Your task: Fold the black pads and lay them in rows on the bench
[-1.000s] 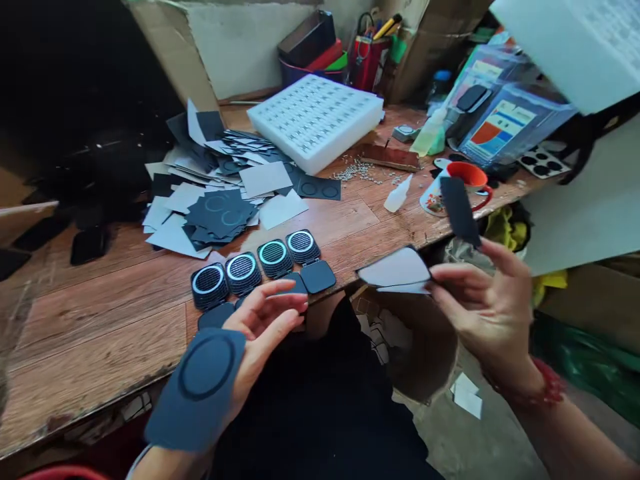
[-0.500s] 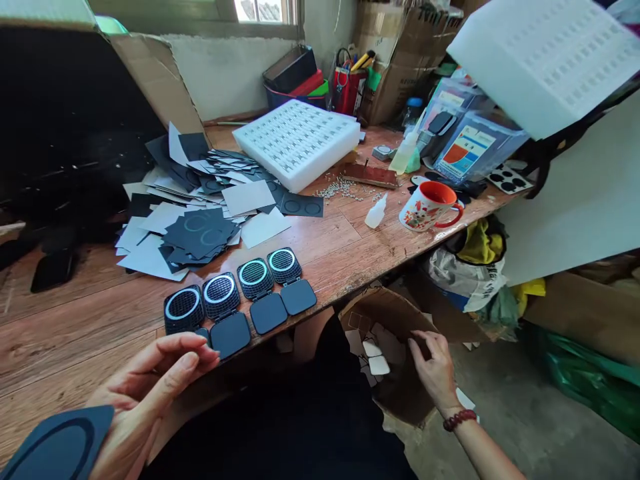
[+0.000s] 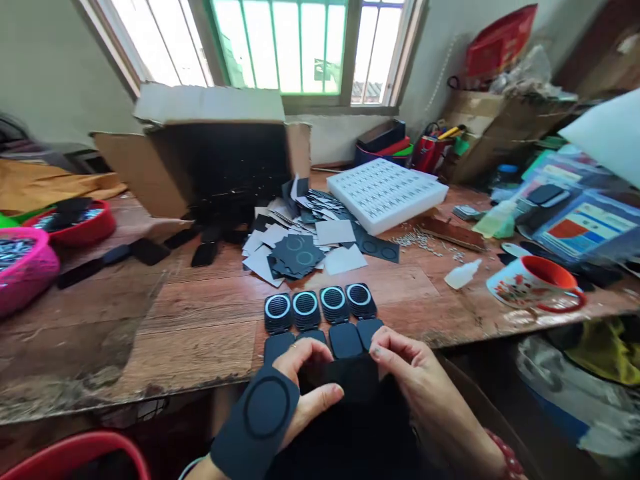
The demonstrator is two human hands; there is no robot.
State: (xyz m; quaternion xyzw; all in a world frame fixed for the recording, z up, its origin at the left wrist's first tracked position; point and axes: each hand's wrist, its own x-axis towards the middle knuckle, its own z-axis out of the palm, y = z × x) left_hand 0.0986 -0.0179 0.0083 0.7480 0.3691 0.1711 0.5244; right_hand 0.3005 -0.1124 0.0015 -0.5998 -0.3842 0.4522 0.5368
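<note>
My left hand [image 3: 306, 390] is in front of the table edge, its thumb and fingers closed around the left side of a dark card [image 3: 354, 379]. At the card's upper right corner, my right hand [image 3: 413, 373] pinches with thumb and forefinger. A dark adhesive sheet with a ring outline [image 3: 263, 417] lies across the back of my left hand and wrist. Just beyond both hands stands a row of several hinged black square devices with white rings [image 3: 305, 303]. Their flat black flaps [image 3: 345, 340] fold toward me, partly hidden by my fingers.
A heap of dark and white cards [image 3: 300, 257] lies behind the row. Further right are a white foam tray [image 3: 387, 190], small metal parts [image 3: 417, 240], a dropper bottle [image 3: 463, 274] and a mug [image 3: 533, 283]. Pink [image 3: 30, 280] and red baskets [image 3: 95, 227] stand left.
My right hand has left the carton of scraps at lower right and come to the dark card beside my left hand. The view has swung left.
</note>
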